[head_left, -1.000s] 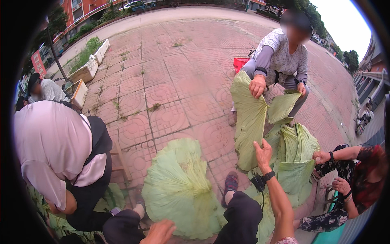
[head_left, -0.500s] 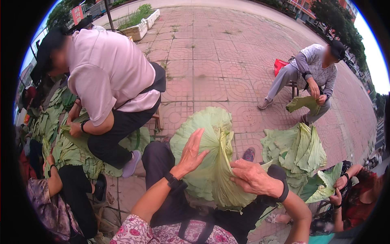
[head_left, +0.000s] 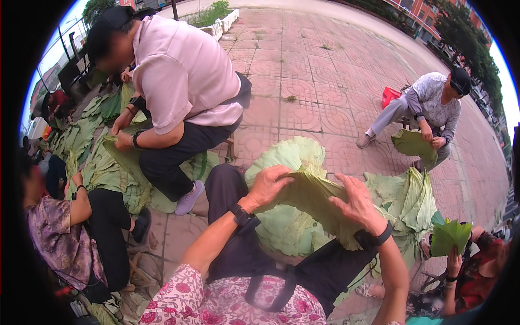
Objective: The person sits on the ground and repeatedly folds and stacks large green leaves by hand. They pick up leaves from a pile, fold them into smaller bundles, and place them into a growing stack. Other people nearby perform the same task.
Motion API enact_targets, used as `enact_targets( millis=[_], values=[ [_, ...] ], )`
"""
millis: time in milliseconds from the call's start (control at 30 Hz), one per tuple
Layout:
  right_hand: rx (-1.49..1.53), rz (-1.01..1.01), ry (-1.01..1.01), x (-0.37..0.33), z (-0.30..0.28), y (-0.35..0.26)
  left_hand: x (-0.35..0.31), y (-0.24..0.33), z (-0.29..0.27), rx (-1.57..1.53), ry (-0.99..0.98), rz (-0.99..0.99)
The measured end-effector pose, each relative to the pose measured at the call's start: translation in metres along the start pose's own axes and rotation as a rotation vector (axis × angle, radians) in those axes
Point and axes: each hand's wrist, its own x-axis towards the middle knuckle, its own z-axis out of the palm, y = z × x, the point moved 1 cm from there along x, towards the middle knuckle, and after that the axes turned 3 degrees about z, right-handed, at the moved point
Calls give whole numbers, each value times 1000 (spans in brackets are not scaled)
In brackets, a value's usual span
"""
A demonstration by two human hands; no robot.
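Observation:
My left hand (head_left: 266,187) pinches the edge of a large, folded, green lotus leaf (head_left: 314,200) between thumb and fingers. The leaf arches across above my lap and droops toward my right wrist. Against its right part rests my right hand (head_left: 360,201), open, with thumb and fingers apart. Under the held leaf lies a pile of flattened pale green lotus leaves (head_left: 287,233), partly hidden by my hands and the leaf. Each of my wrists has a dark band.
A person in a pink shirt (head_left: 184,70) bends over leaves at left. Another in a patterned top (head_left: 57,233) sits at lower left. At far right a seated person (head_left: 433,108) holds a leaf. A leaf stack (head_left: 403,203) lies right of me; another person's hand (head_left: 454,265) holds a leaf.
My left hand, open before, now pinches the leaf's edge. My right hand has gone from gripping the leaf to open. The leaf has been lifted and folded over. The whole view has shifted slightly.

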Motion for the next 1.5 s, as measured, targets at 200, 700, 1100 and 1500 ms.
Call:
enact_targets(
  millis=[200,700,1100,1500],
  values=[
    [234,-75,63,58,43,-10,16,4,-1,177,-21,3],
    [355,-159,45,81,130,46,19,-51,39,409,-199,14],
    [-12,-18,-437,81,97,36,11,-61,60,296,-132,118],
    [-39,8,-339,53,121,27,1,-62,65,325,-340,84]
  ],
)
